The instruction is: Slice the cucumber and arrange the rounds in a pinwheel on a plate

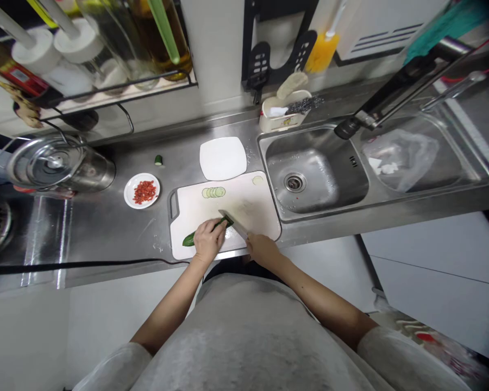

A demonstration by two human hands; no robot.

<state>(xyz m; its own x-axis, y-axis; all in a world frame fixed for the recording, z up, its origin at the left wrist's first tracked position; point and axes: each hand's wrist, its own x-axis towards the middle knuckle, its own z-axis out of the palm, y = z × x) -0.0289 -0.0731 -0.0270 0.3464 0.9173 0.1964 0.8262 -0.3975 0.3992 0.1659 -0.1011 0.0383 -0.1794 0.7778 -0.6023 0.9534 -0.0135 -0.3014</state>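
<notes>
Shiny metal covers the long table (138, 244), which runs along a pale wall. Near the front edge of the table, left of the sink (321, 187), lies a white cutting board (187, 209) with a gray rim and a gray handle at its left end. On the board, close to its front edge and left of the middle, is a dark green cucumber (188, 239). It lies at a slant. The left hand (207, 240) bends over the cucumber and pinches it against the board, so the middle part is hidden. The right hand (261, 249) is wrapped around the handle of a knife (239, 226) at the board's front edge. The knife's blade slants up and to the left, just beside the cucumber's right end.

A row of thin cucumber slices (213, 192) lies near the board's back edge, overlapping each other. Just behind the board sits a white square plate (223, 157). Left of the board, a small round dish (127, 191) holds chopped red bits (144, 192). A short cucumber end (158, 160) stands behind that dish, toward the table's back edge. Farther left is a metal pot (95, 171) with a lid.
</notes>
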